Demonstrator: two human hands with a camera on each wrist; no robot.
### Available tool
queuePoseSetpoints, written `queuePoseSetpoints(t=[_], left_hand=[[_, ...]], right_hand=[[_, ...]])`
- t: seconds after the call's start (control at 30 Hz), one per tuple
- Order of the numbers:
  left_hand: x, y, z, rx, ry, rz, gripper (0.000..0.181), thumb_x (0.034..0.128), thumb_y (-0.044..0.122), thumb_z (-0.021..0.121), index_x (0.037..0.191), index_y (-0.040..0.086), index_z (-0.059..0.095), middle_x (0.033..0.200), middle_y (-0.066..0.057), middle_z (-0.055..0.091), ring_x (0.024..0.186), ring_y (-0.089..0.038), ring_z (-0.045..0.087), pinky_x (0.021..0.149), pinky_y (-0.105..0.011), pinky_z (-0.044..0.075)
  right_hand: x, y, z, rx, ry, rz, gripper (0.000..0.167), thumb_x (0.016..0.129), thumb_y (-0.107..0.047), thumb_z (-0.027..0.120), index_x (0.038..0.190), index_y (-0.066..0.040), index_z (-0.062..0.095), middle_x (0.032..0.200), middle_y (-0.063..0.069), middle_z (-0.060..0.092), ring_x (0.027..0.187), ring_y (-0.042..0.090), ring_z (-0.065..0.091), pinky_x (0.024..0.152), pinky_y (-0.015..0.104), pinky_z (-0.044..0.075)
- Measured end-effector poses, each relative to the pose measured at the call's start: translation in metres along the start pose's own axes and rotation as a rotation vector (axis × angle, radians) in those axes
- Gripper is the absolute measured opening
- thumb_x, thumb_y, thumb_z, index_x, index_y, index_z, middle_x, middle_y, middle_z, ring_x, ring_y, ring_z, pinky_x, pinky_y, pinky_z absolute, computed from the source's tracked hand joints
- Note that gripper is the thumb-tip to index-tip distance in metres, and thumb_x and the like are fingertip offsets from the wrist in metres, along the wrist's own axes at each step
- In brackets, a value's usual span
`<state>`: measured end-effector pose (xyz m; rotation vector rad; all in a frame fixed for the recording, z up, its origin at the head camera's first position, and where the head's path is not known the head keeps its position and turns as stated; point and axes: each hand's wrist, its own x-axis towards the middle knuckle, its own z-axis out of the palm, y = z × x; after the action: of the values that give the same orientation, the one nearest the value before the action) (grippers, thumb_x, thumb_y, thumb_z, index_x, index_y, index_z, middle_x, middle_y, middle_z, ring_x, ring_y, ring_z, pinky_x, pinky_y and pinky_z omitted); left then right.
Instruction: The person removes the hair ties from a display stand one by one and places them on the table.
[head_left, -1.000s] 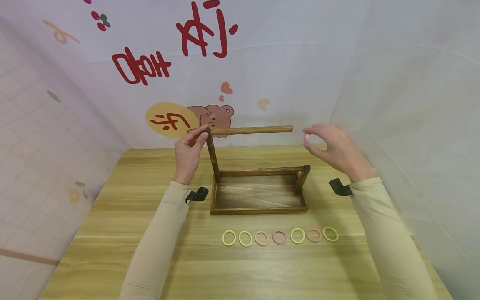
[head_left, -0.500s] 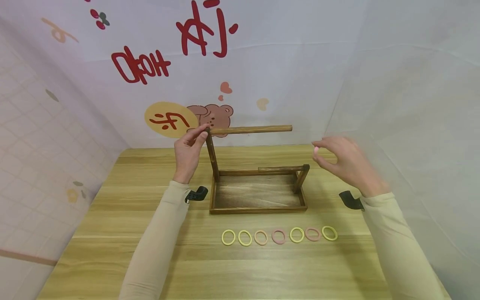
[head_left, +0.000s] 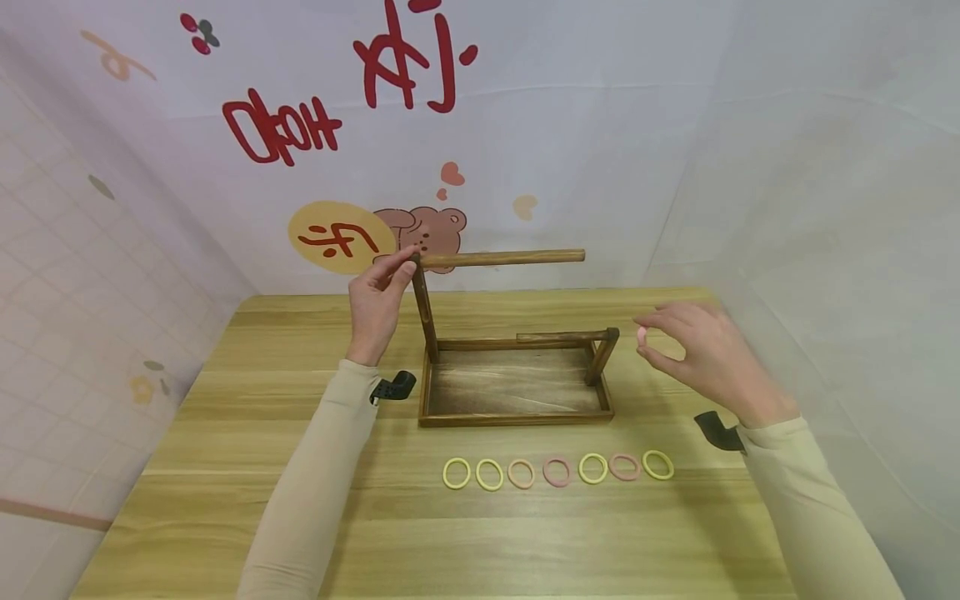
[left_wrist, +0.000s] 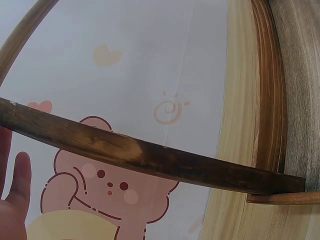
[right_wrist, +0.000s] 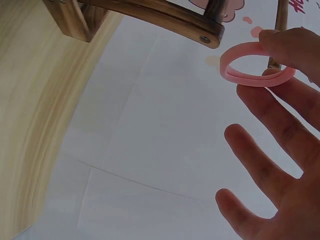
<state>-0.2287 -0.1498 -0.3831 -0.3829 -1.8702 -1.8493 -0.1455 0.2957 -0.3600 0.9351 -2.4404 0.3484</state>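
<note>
A brown wooden rack stands on the table, with a shallow tray base (head_left: 517, 420), a tall left post (head_left: 424, 310) bearing a long upper bar (head_left: 502, 258), and a short right post carrying a lower bar (head_left: 558, 337). My left hand (head_left: 375, 308) holds the top of the tall post between thumb and fingers; in the left wrist view the dark post (left_wrist: 150, 157) crosses the picture. Off the right end of the rack, my right hand (head_left: 705, 354) pinches a pink hair tie (right_wrist: 245, 80) in the air, its lower fingers spread. The hair tie touches neither bar.
In front of the rack, several hair ties lie in a row: yellow ones (head_left: 457, 487) among them, an orange one (head_left: 521, 487) and pink ones (head_left: 557, 485). A printed white curtain (head_left: 600, 150) hangs behind and beside the wooden table (head_left: 480, 550).
My right hand has moved right, down and nearer to me with the pink hair tie, away from the upper bar's free end. The left hand stays on the post.
</note>
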Motion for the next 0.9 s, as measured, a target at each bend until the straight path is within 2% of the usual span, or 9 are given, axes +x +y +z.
queuePoseSetpoints(t=[0.13, 0.23, 0.4, 0.5, 0.73, 0.9], left_hand=[[0.0, 0.001, 0.001, 0.016, 0.009, -0.009, 0.028, 0.1012, 0.008, 0.068, 0.128, 0.003, 0.073, 0.117, -0.001, 0.075, 0.107, -0.007, 0.07, 0.098, -0.028, 0.056], [0.0, 0.003, 0.002, 0.023, 0.01, -0.013, 0.028, 0.1015, 0.006, 0.067, 0.129, 0.0, 0.072, 0.119, -0.005, 0.075, 0.106, -0.005, 0.069, 0.098, -0.027, 0.056], [-0.004, 0.021, 0.004, 0.03, 0.005, -0.018, 0.028, 0.1018, 0.005, 0.066, 0.128, -0.004, 0.071, 0.12, -0.01, 0.075, 0.105, -0.003, 0.069, 0.098, -0.026, 0.056], [-0.005, 0.03, 0.005, 0.017, -0.001, -0.021, 0.028, 0.1018, 0.005, 0.066, 0.128, -0.005, 0.07, 0.12, -0.01, 0.075, 0.104, -0.003, 0.069, 0.098, -0.027, 0.056], [-0.004, 0.032, 0.005, 0.003, -0.012, -0.02, 0.028, 0.1021, 0.005, 0.065, 0.128, -0.005, 0.07, 0.127, -0.022, 0.07, 0.108, -0.005, 0.069, 0.099, -0.028, 0.055], [-0.005, 0.033, 0.005, 0.005, -0.019, -0.022, 0.029, 0.1022, 0.004, 0.065, 0.129, -0.006, 0.069, 0.128, -0.022, 0.069, 0.108, -0.005, 0.069, 0.1, -0.028, 0.055]], right_hand=[[-0.009, 0.0, 0.003, -0.015, 0.007, -0.031, 0.031, 0.084, -0.018, 0.076, 0.111, -0.002, 0.077, 0.104, 0.016, 0.076, 0.101, 0.042, 0.069, 0.089, 0.06, 0.053], [-0.016, -0.001, 0.005, -0.021, -0.013, -0.02, 0.032, 0.083, -0.017, 0.078, 0.111, -0.002, 0.077, 0.105, 0.016, 0.076, 0.101, 0.04, 0.069, 0.09, 0.059, 0.053], [-0.028, -0.005, 0.005, -0.006, -0.083, 0.035, 0.036, 0.084, -0.015, 0.081, 0.118, -0.004, 0.075, 0.11, 0.011, 0.075, 0.104, 0.036, 0.069, 0.094, 0.056, 0.052], [-0.034, -0.008, 0.004, 0.034, -0.121, 0.079, 0.037, 0.086, -0.012, 0.082, 0.122, -0.005, 0.074, 0.114, 0.008, 0.075, 0.104, 0.034, 0.07, 0.092, 0.052, 0.055], [-0.05, -0.013, 0.01, 0.083, -0.143, 0.104, 0.038, 0.085, -0.007, 0.083, 0.122, -0.006, 0.074, 0.115, 0.006, 0.073, 0.103, 0.03, 0.071, 0.084, 0.048, 0.059], [-0.062, -0.013, 0.015, 0.105, -0.153, 0.103, 0.038, 0.084, -0.004, 0.084, 0.121, -0.006, 0.074, 0.114, 0.006, 0.071, 0.1, 0.028, 0.071, 0.081, 0.047, 0.06]])
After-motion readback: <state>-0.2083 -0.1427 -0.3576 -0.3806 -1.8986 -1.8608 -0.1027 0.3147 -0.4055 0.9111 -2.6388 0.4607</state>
